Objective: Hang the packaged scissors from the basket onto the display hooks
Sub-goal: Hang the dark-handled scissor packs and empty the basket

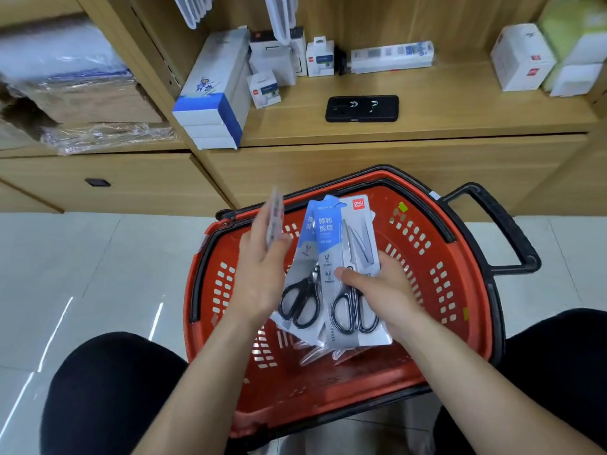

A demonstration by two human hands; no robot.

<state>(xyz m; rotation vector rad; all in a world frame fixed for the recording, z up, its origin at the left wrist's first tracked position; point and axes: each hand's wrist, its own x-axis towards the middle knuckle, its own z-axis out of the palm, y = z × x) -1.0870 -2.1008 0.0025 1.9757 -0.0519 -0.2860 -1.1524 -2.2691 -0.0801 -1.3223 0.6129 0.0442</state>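
A red plastic basket (437,280) with black rim and handle sits on the floor between my knees. Above it my right hand (381,297) grips a fanned stack of packaged scissors (345,254), thumb pressed on the front card, black handles showing. My left hand (262,274) holds a separate scissors pack (275,218) edge-on and blurred, just left of the stack. More packs (315,351) lie in the basket bottom beneath the held ones. No display hooks are clearly visible; white packets (279,14) hang at the top of the view.
A wooden shelf unit (427,126) stands behind the basket, carrying white and blue boxes (213,93), small cartons and a black phone (362,108). Wrapped cardboard stacks (82,93) fill the left shelf. Pale tiled floor (82,274) lies to both sides.
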